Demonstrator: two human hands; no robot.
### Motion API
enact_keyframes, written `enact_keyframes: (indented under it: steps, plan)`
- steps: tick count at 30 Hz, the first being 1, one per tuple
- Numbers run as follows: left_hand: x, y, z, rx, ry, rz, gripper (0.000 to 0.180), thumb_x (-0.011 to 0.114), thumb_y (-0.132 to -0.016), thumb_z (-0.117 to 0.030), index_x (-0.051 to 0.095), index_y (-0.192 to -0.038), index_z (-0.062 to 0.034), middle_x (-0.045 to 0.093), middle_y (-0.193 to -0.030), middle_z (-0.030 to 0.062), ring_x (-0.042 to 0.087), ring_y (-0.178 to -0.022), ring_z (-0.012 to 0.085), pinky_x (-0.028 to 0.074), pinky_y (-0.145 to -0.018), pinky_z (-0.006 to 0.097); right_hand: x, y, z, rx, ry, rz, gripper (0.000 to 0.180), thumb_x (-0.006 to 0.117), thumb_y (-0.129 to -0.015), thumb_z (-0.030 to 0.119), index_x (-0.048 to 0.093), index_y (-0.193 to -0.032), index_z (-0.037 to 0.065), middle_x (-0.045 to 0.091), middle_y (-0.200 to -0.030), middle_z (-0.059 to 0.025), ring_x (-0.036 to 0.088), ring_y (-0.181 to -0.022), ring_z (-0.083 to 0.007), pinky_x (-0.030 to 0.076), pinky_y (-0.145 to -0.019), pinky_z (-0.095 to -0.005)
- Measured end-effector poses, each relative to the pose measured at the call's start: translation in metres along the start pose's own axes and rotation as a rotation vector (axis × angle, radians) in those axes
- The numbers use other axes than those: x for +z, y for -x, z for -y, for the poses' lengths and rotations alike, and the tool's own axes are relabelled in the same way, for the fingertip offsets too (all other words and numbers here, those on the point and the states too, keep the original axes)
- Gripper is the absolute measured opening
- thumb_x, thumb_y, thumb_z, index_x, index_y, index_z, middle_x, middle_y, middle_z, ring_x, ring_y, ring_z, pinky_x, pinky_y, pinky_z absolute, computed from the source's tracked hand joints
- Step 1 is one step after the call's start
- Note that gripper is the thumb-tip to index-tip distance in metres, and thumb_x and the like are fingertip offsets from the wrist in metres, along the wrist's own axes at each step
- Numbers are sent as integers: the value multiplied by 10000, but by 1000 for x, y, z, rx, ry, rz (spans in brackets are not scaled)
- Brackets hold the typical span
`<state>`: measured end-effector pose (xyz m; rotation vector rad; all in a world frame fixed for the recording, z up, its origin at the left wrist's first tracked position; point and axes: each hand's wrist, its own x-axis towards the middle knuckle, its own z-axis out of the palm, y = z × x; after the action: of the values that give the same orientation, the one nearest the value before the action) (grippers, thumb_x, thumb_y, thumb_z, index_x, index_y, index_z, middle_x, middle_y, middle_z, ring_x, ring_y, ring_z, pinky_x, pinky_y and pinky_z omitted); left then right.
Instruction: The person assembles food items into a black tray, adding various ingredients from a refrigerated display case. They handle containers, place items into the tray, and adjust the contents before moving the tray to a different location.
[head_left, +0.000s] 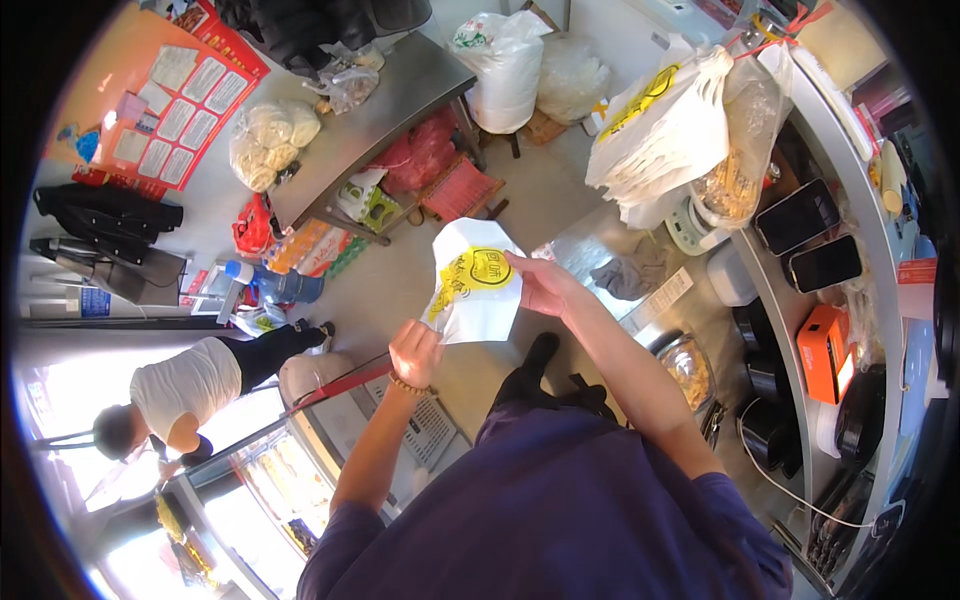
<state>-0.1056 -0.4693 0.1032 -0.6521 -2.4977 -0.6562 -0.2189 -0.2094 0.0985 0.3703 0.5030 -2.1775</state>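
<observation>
Both my hands hold a white paper bag [487, 312] with yellow print, up in front of my body. My left hand [416, 353], with a beaded bracelet on its wrist, is closed on the bag's lower left edge. At its right edge, my right hand [545, 285] pinches the paper, the thumb lying on the printed side. The bag looks creased and partly spread, and I cannot tell whether anything is inside. To the right of it hangs a thick stack of similar white bags [655, 150].
A shelf on the right carries two dark phones [797, 218], an orange box [823, 352] and a scale [690, 228]. A steel table [400, 90] stands at the far left, with a red crate [462, 190] below. Another person [195, 390] is at the left. White sacks [498, 75] stand at the back.
</observation>
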Motion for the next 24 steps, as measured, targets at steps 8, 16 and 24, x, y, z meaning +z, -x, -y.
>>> enact_keyframes:
  steps: [8, 16, 24]
  plan:
    - [17, 25, 8, 46, 86, 130, 210, 695, -526, 17, 554, -673, -36, 524, -670, 105, 548, -643, 310, 459, -552, 384, -52, 42, -33, -164, 79, -95, 289, 637, -925, 52, 590, -1181, -74, 666, -1163, -152, 667, -1059, -224, 538, -934, -353]
    - [63, -58, -126, -683, 1168, 448, 210, 711, -876, -73, 633, -1056, 3, 679, -1011, 86, 646, -878, 181, 514, -835, 330, -35, 153, -54, -966, 1379, -709, 368, 904, -679, 180, 572, -654, 25, 559, -578, -31, 540, -576, -76, 413, -510, -295]
    - [77, -112, -196, -1488, 1975, 665, 347, 544, -1005, -207, 526, -1270, 16, 617, -1159, 157, 620, -1019, 224, 451, -1003, 402, -189, 279, -78, -1031, 26, -1167, 121, 693, -790, -38, 579, -809, -4, 644, -775, -92, 684, -667, -201, 571, -535, -293]
